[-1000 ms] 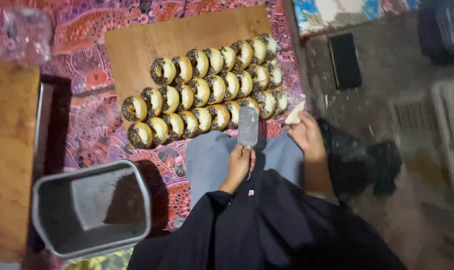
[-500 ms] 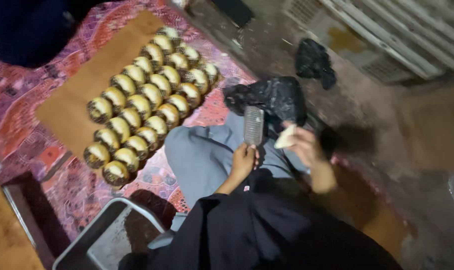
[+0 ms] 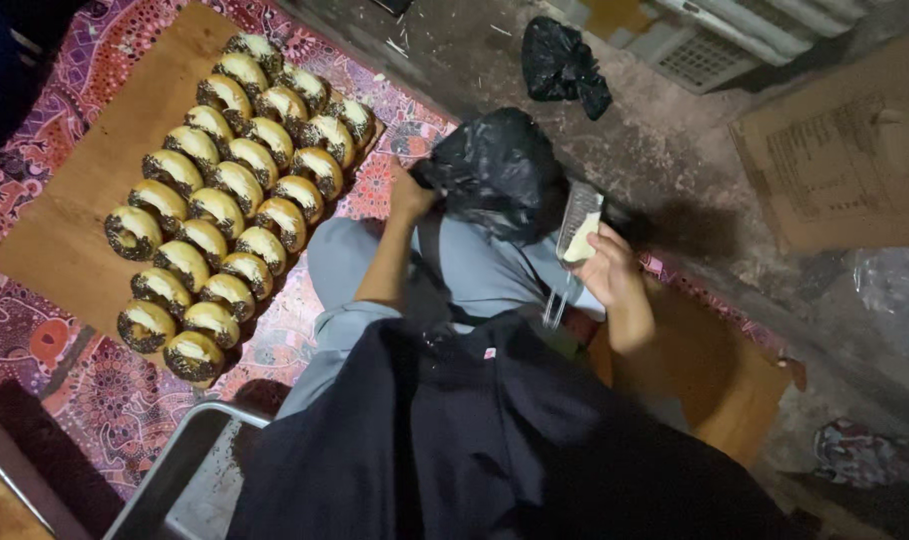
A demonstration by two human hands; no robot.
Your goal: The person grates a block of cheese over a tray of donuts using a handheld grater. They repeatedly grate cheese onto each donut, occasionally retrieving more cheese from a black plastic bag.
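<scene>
Rows of ring pastries (image 3: pixel 236 190) lie packed edge to edge on a brown board (image 3: pixel 64 215) over a patterned cloth (image 3: pixel 34 340), lined up so none overlap. A grey tub (image 3: pixel 174 480) sits at the near corner. The left hand (image 3: pixel 411 195) grips the edge of a black bag (image 3: pixel 499 170) resting on the knee; its fingers are hidden in the plastic, so their spread cannot be told. The right hand (image 3: pixel 609 270) curls around a flat grater (image 3: pixel 577 225) and a pale block (image 3: pixel 580 248), pinching both together above the lap.
</scene>
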